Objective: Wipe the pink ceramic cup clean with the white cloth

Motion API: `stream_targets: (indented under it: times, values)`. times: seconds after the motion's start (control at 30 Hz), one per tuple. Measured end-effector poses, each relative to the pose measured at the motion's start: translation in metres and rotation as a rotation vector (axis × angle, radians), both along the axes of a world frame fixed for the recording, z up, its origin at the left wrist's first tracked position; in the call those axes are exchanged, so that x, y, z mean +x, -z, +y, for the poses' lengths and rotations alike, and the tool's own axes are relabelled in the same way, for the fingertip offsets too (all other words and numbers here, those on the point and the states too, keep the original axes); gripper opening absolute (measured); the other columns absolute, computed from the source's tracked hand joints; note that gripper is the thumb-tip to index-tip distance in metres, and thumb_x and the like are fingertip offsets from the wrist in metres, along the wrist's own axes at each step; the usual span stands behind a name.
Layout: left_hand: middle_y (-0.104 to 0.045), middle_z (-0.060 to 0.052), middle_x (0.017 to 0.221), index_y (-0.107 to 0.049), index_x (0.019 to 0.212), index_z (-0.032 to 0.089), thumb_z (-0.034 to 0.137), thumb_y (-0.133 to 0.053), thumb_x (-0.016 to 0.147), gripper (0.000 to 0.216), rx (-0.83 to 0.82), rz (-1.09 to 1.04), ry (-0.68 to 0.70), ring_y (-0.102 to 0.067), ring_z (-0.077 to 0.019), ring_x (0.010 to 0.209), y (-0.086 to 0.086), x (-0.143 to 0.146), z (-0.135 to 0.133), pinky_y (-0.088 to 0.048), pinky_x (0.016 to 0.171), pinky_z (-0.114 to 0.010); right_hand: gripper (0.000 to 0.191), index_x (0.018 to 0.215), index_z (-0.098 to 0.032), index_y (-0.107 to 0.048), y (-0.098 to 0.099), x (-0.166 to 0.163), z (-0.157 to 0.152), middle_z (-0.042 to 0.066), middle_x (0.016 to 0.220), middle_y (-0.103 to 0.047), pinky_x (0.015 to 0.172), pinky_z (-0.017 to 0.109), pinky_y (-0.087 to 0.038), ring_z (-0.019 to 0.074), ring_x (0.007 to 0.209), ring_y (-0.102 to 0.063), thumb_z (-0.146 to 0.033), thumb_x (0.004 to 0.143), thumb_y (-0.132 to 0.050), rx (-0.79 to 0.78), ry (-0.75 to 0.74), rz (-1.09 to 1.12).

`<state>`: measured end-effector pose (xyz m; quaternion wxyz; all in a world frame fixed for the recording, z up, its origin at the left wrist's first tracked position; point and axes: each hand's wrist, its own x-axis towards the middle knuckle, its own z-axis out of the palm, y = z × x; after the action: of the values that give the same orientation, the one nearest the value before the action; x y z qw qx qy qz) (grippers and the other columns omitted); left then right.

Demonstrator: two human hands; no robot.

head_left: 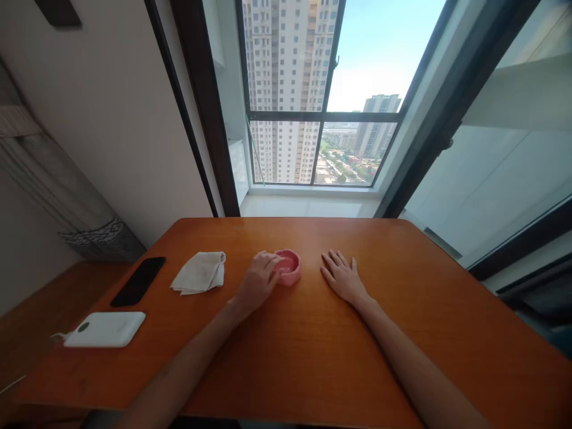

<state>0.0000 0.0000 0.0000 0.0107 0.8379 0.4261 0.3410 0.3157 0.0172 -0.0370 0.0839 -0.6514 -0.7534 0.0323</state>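
A small pink dish (290,275) with a thick, wavy rim, much like an ashtray, sits on the wooden table (295,357). My left hand (259,277) grips its left side, thumb at the near edge and fingers over the rim. Part of that rim is hidden under the fingers. To the right of the dish and apart from it, my right hand (343,277) lies flat on the tabletop, fingers spread and holding nothing.
Left of my left hand lies a folded white cloth (199,273). A black phone (138,282) and a white device with a cable (107,329) are farther left. Beyond the table's far edge stands a dark-framed window (319,117); a curtain (58,173) hangs at the left.
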Motion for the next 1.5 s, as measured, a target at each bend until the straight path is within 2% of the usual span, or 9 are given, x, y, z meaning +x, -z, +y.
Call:
stream_targets:
  times: [0.1,0.2,0.37,0.8,0.97,1.07,1.27,1.43,1.5]
  values:
    - [-0.070,-0.013,0.142,-0.064,0.141,0.018,0.032,-0.039,0.111,0.042,0.035,0.032,-0.264,-0.062,-0.0290,0.136,0.002,-0.067,0.020,-0.031,0.134,-0.053,0.061,0.168,-0.022,-0.042,0.004,0.001,0.002,0.013,0.179,-0.035,0.133,0.074,-0.012,0.0355,0.168,-0.027,-0.047,0.113,-0.031,0.012,0.001,0.000]
    - [-0.055,-0.017,0.163,-0.059,0.152,0.013,0.045,-0.038,0.109,0.058,-0.159,0.153,-0.552,-0.043,-0.0381,0.157,0.019,-0.140,0.038,-0.024,0.135,-0.060,0.062,0.168,-0.022,-0.043,0.008,0.002,0.003,0.013,0.179,-0.035,0.133,0.075,-0.012,0.0359,0.168,-0.027,-0.048,0.113,-0.032,0.026,0.004,-0.001]
    - [-0.054,-0.016,0.165,-0.060,0.155,0.015,0.058,-0.035,0.107,0.069,-0.388,0.192,-0.605,-0.043,-0.0418,0.158,0.049,-0.193,0.044,-0.034,0.129,-0.062,0.062,0.167,-0.022,-0.043,0.007,0.002,0.002,0.014,0.179,-0.036,0.132,0.076,-0.014,0.0367,0.167,-0.029,-0.048,0.112,-0.031,0.032,0.000,-0.003]
    - [-0.058,-0.015,0.162,-0.066,0.145,0.020,0.061,-0.034,0.107,0.064,-0.369,0.136,-0.577,-0.046,-0.0387,0.156,0.050,-0.186,0.040,-0.032,0.131,-0.059,0.062,0.167,-0.025,-0.043,0.011,0.005,0.004,0.012,0.179,-0.036,0.133,0.073,-0.012,0.0353,0.168,-0.028,-0.051,0.112,-0.031,0.029,0.005,0.002]
    - [-0.061,-0.019,0.156,-0.067,0.128,0.017,0.053,-0.043,0.103,0.050,-0.332,0.087,-0.549,-0.049,-0.0381,0.152,0.040,-0.177,0.034,-0.035,0.129,-0.058,0.059,0.165,-0.023,-0.047,0.006,0.003,0.000,0.012,0.177,-0.039,0.132,0.076,-0.014,0.0377,0.167,-0.030,-0.047,0.112,-0.034,0.042,0.003,0.037]
    - [-0.061,-0.014,0.156,-0.065,0.119,0.021,0.050,-0.043,0.104,0.039,-0.287,0.044,-0.495,-0.049,-0.0330,0.152,0.028,-0.163,0.028,-0.026,0.134,-0.059,0.059,0.164,-0.019,-0.048,-0.001,0.002,-0.004,0.014,0.173,-0.046,0.133,0.069,-0.024,0.0358,0.164,-0.036,-0.043,0.111,-0.036,0.150,-0.023,0.154]
    - [-0.071,-0.007,0.142,-0.056,0.105,0.026,0.044,-0.047,0.107,0.021,-0.040,-0.209,-0.174,-0.057,-0.0253,0.146,-0.015,-0.099,-0.008,-0.019,0.136,-0.056,0.050,0.158,-0.024,-0.055,-0.031,-0.028,-0.039,0.013,0.152,-0.064,0.128,0.051,-0.044,0.0275,0.146,-0.056,-0.030,0.111,-0.041,0.479,-0.393,0.539]
    - [-0.076,-0.004,0.124,-0.059,0.108,0.025,0.034,-0.056,0.108,0.009,0.008,-0.231,0.116,-0.067,-0.0232,0.129,-0.045,-0.031,-0.046,-0.023,0.133,-0.055,0.055,0.166,-0.025,-0.043,-0.048,-0.079,-0.086,0.013,0.160,-0.059,0.126,0.048,-0.047,0.0274,0.149,-0.056,-0.028,0.112,-0.043,0.276,-0.719,0.752]
    - [-0.076,-0.003,0.116,-0.060,0.107,0.025,0.033,-0.056,0.108,0.010,-0.031,-0.237,0.186,-0.070,-0.0218,0.116,-0.048,-0.008,-0.055,-0.033,0.127,-0.051,0.056,0.164,-0.020,-0.044,-0.045,-0.092,-0.098,0.017,0.158,-0.061,0.120,0.047,-0.052,0.0302,0.144,-0.061,-0.036,0.111,-0.048,0.224,-0.748,0.834]
